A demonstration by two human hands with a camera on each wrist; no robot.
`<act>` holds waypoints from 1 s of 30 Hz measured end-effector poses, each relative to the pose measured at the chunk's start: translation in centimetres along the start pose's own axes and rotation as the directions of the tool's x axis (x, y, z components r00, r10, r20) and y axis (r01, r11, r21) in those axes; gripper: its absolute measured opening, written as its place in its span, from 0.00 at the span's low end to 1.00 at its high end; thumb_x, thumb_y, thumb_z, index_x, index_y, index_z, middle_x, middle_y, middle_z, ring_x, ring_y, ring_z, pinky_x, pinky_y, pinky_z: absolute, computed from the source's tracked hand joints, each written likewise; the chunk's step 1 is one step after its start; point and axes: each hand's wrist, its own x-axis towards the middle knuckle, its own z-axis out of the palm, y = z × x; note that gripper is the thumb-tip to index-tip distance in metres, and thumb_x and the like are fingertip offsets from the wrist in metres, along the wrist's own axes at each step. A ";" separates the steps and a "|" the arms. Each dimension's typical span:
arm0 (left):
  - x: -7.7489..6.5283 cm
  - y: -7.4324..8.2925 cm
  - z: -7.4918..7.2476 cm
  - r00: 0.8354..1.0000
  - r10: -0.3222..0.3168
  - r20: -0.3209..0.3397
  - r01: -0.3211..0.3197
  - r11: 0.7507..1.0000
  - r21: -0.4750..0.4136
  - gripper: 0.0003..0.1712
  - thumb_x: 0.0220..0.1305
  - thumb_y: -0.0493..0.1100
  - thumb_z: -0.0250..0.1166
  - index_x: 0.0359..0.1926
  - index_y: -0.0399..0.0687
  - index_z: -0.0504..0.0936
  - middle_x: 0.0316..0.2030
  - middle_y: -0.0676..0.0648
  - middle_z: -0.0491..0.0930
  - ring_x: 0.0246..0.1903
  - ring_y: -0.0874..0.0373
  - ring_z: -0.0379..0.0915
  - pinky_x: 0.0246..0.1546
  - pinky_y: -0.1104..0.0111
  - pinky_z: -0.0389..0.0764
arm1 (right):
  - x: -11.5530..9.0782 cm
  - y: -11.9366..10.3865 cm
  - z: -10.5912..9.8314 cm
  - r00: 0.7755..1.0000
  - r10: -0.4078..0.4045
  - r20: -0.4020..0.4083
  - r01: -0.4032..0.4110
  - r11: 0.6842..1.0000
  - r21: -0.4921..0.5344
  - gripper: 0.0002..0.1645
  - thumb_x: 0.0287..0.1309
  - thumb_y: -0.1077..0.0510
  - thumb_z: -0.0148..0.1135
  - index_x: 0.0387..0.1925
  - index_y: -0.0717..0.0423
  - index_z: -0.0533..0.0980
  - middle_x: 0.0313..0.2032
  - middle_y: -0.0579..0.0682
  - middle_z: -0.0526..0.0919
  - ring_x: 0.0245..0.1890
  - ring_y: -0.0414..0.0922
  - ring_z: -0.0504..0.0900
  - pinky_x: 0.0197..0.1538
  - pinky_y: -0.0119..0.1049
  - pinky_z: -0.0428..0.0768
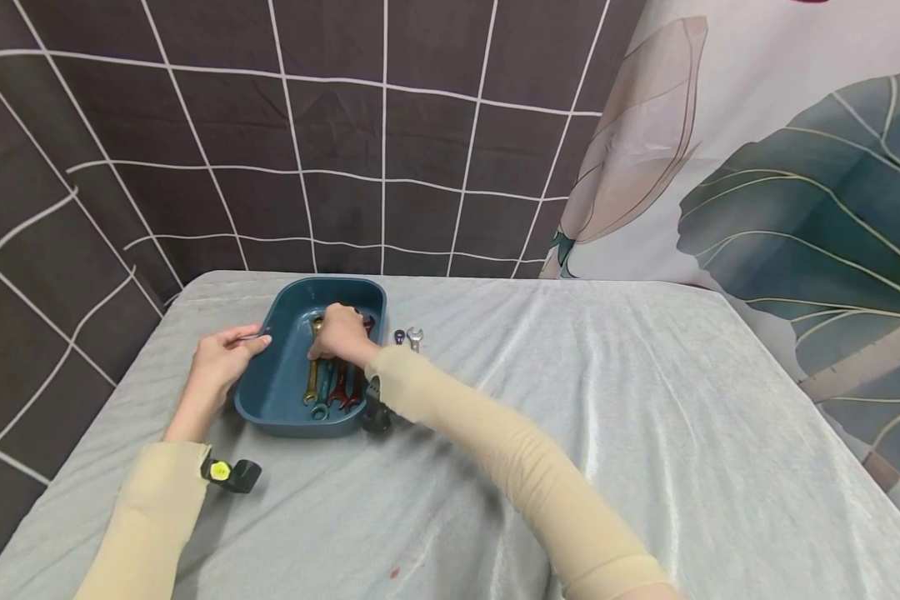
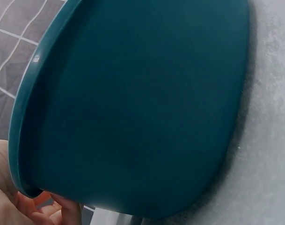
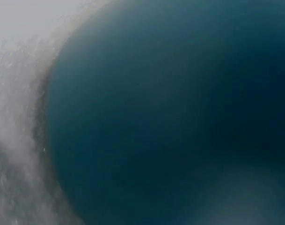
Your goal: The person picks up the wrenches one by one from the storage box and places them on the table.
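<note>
A blue plastic bin (image 1: 276, 377) holds several coloured wrenches (image 1: 320, 410), gold, teal and red, lying side by side in its right half. My right hand (image 1: 341, 336) reaches down over their upper parts, its fingertips hidden below the back of the hand; whether it grips one I cannot tell. At the bin's left rim, my left hand (image 1: 221, 358) pinches a thin grey metal piece (image 1: 249, 337) between thumb and fingers. The left wrist view has the bin's outer wall (image 2: 142, 103) filling most of it, with curled fingers (image 2: 69, 211) beneath the rim.
Two small wrenches (image 1: 416, 337) lie on the grey cloth-covered table (image 1: 540, 400) just right of the bin. A dark grid-patterned curtain (image 1: 345, 142) hangs behind, and a leaf-print curtain (image 1: 780, 208) hangs on the right. Blurred bin wall (image 3: 156, 103) fills most of the right wrist view.
</note>
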 end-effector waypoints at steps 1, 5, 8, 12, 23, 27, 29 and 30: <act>0.0 0.0 0.0 1.000 0.002 0.000 -0.002 1.000 0.003 0.30 0.68 0.48 0.57 0.65 0.37 0.69 0.59 0.34 0.73 0.51 0.53 0.71 0.41 0.72 0.70 | 0.0 0.0 0.0 1.000 0.001 -0.003 -0.001 1.000 0.009 0.14 0.37 0.54 0.80 0.14 0.54 0.81 0.11 0.44 0.79 0.16 0.37 0.77 0.26 0.26 0.71; -0.1 0.0 0.0 1.000 0.008 -0.004 -0.008 1.000 0.010 0.30 0.67 0.49 0.58 0.65 0.37 0.70 0.58 0.35 0.74 0.47 0.59 0.71 0.39 0.74 0.69 | -0.1 0.1 0.1 1.000 0.006 0.000 -0.006 0.998 0.062 0.11 0.38 0.56 0.80 0.18 0.57 0.84 0.15 0.47 0.83 0.14 0.37 0.78 0.24 0.25 0.72; 0.0 -0.1 0.0 1.000 0.007 -0.002 -0.007 1.000 0.010 0.30 0.68 0.49 0.58 0.65 0.37 0.70 0.59 0.35 0.73 0.48 0.58 0.71 0.40 0.73 0.69 | -0.2 0.1 0.2 1.000 0.007 0.014 -0.009 0.996 0.085 0.11 0.39 0.57 0.79 0.19 0.58 0.83 0.15 0.48 0.84 0.13 0.37 0.80 0.21 0.24 0.72; 0.0 -0.1 0.0 1.000 0.007 -0.002 -0.007 1.000 0.008 0.30 0.68 0.49 0.58 0.65 0.37 0.70 0.59 0.34 0.73 0.51 0.54 0.70 0.40 0.73 0.69 | -0.2 -0.1 0.3 0.999 0.031 0.032 -0.034 0.996 0.084 0.12 0.41 0.56 0.78 0.19 0.57 0.82 0.14 0.47 0.83 0.12 0.37 0.80 0.18 0.25 0.74; 0.0 0.0 0.0 1.000 0.005 -0.004 -0.005 1.000 0.004 0.30 0.68 0.49 0.57 0.66 0.37 0.69 0.59 0.34 0.73 0.54 0.50 0.70 0.46 0.66 0.71 | -0.3 -0.4 0.2 0.998 0.048 0.051 -0.053 0.991 0.123 0.13 0.40 0.58 0.79 0.20 0.59 0.80 0.15 0.49 0.83 0.14 0.39 0.83 0.19 0.23 0.76; 0.0 0.0 0.0 1.000 0.002 -0.005 -0.002 1.000 0.005 0.30 0.68 0.49 0.57 0.65 0.38 0.69 0.59 0.34 0.73 0.51 0.53 0.70 0.41 0.71 0.70 | -0.4 -0.3 0.0 0.996 0.058 0.068 -0.067 0.986 0.150 0.12 0.39 0.60 0.79 0.19 0.61 0.81 0.15 0.50 0.83 0.15 0.40 0.83 0.20 0.23 0.76; 0.0 0.0 0.0 1.000 0.001 -0.006 -0.001 1.000 0.004 0.30 0.68 0.49 0.57 0.65 0.38 0.70 0.60 0.34 0.73 0.50 0.55 0.71 0.40 0.73 0.69 | -0.4 -0.4 0.1 0.994 0.077 0.078 -0.088 0.985 0.150 0.11 0.38 0.60 0.79 0.19 0.60 0.82 0.14 0.50 0.84 0.15 0.40 0.83 0.21 0.23 0.76; 0.0 0.0 0.0 1.000 0.001 -0.007 -0.001 1.000 0.005 0.30 0.68 0.49 0.57 0.65 0.38 0.70 0.59 0.34 0.73 0.49 0.55 0.71 0.39 0.73 0.69 | -0.4 -0.4 0.1 0.992 0.091 0.082 -0.103 0.983 0.152 0.11 0.38 0.60 0.79 0.19 0.60 0.82 0.14 0.50 0.84 0.14 0.39 0.83 0.22 0.23 0.77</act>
